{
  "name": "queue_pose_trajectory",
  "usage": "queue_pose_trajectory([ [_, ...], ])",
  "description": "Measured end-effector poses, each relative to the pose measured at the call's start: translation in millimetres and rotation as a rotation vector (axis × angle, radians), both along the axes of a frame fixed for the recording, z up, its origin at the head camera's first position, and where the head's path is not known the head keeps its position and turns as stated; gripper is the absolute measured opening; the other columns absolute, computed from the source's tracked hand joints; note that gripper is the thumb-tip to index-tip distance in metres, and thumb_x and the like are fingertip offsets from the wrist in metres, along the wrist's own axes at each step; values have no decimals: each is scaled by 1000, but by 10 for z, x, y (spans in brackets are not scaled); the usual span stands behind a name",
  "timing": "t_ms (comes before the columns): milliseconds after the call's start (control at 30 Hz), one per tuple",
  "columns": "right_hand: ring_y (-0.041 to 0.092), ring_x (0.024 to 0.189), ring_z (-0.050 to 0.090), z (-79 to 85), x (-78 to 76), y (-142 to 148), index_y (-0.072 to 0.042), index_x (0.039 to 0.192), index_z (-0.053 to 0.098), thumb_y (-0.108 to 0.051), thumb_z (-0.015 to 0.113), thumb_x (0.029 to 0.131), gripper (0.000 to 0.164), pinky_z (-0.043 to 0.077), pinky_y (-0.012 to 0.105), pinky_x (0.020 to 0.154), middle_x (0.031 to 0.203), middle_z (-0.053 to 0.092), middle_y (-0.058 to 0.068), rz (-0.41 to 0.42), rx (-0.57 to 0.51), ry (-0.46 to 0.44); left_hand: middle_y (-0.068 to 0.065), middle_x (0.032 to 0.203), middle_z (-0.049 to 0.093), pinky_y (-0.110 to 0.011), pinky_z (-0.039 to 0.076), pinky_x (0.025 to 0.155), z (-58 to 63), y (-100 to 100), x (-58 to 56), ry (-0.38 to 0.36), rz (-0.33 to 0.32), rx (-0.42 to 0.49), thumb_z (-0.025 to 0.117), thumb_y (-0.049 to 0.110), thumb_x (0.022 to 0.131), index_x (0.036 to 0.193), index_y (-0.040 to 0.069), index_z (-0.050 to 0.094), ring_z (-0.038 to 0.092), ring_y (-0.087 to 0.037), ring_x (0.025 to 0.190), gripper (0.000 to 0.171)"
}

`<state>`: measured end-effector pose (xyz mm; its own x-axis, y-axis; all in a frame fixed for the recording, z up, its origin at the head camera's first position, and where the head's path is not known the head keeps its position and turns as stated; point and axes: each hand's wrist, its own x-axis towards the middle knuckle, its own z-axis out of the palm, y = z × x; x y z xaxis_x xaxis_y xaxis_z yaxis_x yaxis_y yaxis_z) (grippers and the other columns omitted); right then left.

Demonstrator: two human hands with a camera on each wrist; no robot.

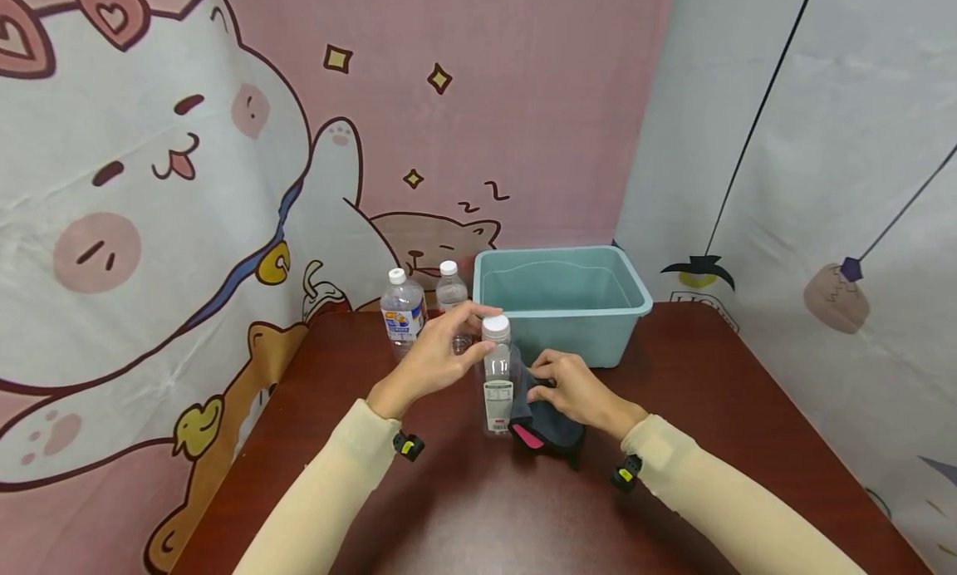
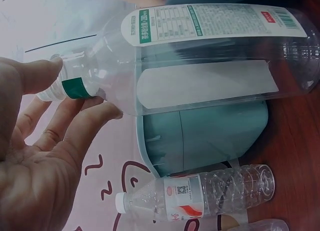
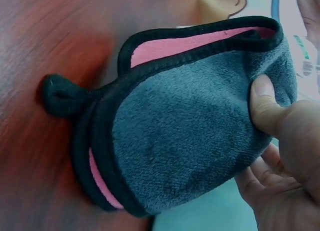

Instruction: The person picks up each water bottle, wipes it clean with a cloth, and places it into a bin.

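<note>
At the centre of the head view, the bottle (image 1: 497, 374) is clear, smooth, glossy plastic, with a white plastic cap (image 1: 496, 326) and a slightly shiny, smooth printed label (image 2: 220, 25). Across the middle of the right wrist view, the cloth (image 3: 185, 136) looks matt and finely fuzzy, its pink lining (image 3: 175, 48) matt too. The tub (image 1: 568, 338) right of centre is smooth plastic with a soft sheen. Ridged, glossy clear plastic forms the small bottle (image 2: 195, 196) low in the left wrist view. The table (image 1: 463, 517) shows a polished, wood-look surface; the wall hanging (image 1: 523, 143) above is matt, creased fabric.
</note>
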<state>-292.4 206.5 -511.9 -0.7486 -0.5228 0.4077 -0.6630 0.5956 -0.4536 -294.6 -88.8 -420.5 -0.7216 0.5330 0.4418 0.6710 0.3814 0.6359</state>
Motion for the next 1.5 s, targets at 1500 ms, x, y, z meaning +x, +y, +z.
queue_pose_trajectory([
  [1500,17,99,76,694,95,-250,-12,117,93,-16,95,100,17,60,28,81,110,83,1,-112,-296,15,-12,127,81,-62,66,113,43,22,23,-28,-5,-6,82,13,111,157,16,66,84,-33,124,50],
])
